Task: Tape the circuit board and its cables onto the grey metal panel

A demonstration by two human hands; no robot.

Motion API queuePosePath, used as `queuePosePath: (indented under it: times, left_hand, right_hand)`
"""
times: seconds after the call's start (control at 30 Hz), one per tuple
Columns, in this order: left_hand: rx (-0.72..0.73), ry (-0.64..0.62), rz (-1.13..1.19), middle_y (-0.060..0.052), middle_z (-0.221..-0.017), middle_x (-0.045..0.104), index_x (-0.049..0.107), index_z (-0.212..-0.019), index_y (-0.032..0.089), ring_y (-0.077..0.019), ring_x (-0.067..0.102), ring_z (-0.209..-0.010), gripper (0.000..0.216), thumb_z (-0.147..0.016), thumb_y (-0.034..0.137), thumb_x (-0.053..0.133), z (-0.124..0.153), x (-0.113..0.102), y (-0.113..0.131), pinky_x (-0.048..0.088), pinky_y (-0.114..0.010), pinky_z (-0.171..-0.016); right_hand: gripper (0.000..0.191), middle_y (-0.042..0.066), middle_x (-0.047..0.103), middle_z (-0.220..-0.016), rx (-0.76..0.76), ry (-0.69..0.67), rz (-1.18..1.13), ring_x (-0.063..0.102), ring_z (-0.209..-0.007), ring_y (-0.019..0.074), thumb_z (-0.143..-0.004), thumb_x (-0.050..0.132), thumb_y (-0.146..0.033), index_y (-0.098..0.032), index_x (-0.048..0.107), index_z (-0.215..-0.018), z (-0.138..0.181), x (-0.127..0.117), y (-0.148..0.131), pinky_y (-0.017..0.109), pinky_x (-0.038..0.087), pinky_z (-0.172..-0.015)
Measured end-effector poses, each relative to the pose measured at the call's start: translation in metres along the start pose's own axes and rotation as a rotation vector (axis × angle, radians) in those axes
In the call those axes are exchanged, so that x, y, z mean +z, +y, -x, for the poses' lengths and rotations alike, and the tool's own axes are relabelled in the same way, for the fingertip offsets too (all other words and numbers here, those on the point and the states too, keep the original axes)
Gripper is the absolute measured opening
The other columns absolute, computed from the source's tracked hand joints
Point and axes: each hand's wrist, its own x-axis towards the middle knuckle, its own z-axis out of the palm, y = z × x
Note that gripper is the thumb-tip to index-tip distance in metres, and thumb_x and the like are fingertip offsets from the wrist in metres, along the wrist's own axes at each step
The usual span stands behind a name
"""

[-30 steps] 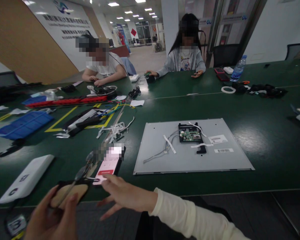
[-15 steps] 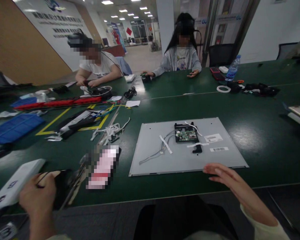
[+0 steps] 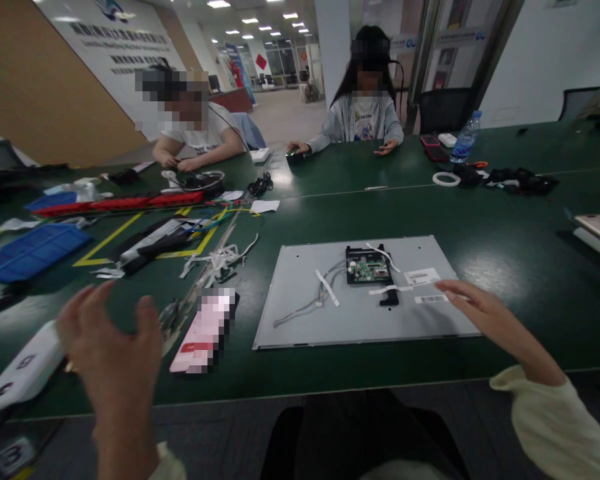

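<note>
My left hand (image 3: 117,353) is raised over the table's left side with fingers spread and curved, holding nothing. Partly behind it lies a white elongated device (image 3: 23,373), and to its right a smartphone (image 3: 205,330) with a pink screen. My right hand (image 3: 495,317) is stretched out flat with nothing in it, its fingertips over the right side of a grey display panel (image 3: 300,280). Whether it touches the panel I cannot tell. A green circuit board (image 3: 369,269) in a black bracket sits on the panel. Grey cables (image 3: 303,312) and white tape strips (image 3: 327,287) lie there too.
A tangle of white strips (image 3: 220,261), a blue tray (image 3: 35,250) and black-and-silver packaging (image 3: 155,243) are on the left. Two people sit across the green table (image 3: 325,200). A water bottle (image 3: 465,139) and a white tape roll (image 3: 446,179) stand far right.
My left hand has risen from the dark item beside the white device, and its closed fingers have spread. My right hand has moved right and slightly up, to the panel's right side.
</note>
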Motion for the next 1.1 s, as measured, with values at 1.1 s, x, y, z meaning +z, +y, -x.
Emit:
queuePosePath:
  times: [1.1]
  left_hand:
    - [0.381, -0.8, 0.056, -0.015, -0.15, 0.034, 0.039, -0.138, 0.013, -0.0277, 0.031, -0.139, 0.045, -0.096, 0.03, 0.033, 0.047, 0.218, 0.112, 0.029, -0.049, -0.111]
  right_hand:
    - [0.052, 0.007, 0.033, -0.151, -0.162, 0.046, 0.892, 0.029, -0.137, 0.0309, -0.096, 0.026, -0.044, -0.028, 0.037, -0.144, -0.108, 0.058, 0.04, 0.053, 0.031, -0.104]
